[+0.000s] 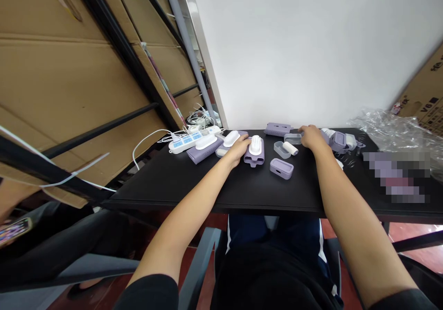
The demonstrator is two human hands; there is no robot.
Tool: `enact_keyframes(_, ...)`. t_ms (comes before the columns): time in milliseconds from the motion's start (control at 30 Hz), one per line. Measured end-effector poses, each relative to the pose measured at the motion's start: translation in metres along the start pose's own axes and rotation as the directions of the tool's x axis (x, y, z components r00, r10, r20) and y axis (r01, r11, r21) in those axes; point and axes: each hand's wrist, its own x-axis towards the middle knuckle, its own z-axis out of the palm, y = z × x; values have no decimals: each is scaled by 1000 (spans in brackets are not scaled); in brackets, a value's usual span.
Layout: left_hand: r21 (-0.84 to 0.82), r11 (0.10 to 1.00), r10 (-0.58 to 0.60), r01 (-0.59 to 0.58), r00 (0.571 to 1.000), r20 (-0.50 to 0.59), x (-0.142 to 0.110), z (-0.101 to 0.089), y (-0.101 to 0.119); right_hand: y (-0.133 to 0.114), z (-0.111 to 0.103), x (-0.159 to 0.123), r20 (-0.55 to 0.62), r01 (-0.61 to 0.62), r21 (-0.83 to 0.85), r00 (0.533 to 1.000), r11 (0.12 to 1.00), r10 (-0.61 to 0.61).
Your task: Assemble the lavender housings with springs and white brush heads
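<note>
The single head-worn camera looked forward and down from close above a black table, its wide lens apparently bending the edges.

Matt tabletop, smooth plastic case, rough cardboard carton, glossy clear film

Both arms reaching forward, hands palm-down

My left grip angles inward with its fingers curled downward, while my right grip sits wider apart, fingers pointing ahead. My bare left forearm and right forearm slope up from the lower frame.
</note>
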Motion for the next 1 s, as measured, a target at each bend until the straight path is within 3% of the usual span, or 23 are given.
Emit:
enact_keyframes(100, 100, 994, 51, -48, 998, -30, -6, 2, 7, -1, -1, -1, -28, -49, 18, 998, 999, 49)
enact_keyframes(233, 249, 947, 226, -204, 972, -64, -16, 6, 20, -2, -4, -3, 5, -117, -21, 993, 993, 118)
enact_keyframes(367, 221, 935, 302, -277, 949, -88, -23, 7, 31, 0, -4, -3, -15, -103, 12, 995, 995, 103)
enact_keyframes(533, 222, 925, 339, -310, 935, -107, -26, 8, 34, 0, -4, -2, -71, -118, 47, 990, 992, 121)
enact_keyframes(800, 249, 914, 356, -320, 927, -115, -26, 8, 32, -8, -6, -8, -6, -153, 15, 988, 988, 153)
enact_keyframes(1000, 216, 921, 354, -324, 928, -114, -27, 10, 32, -4, 1, -7, -23, -134, -26, 991, 991, 133)
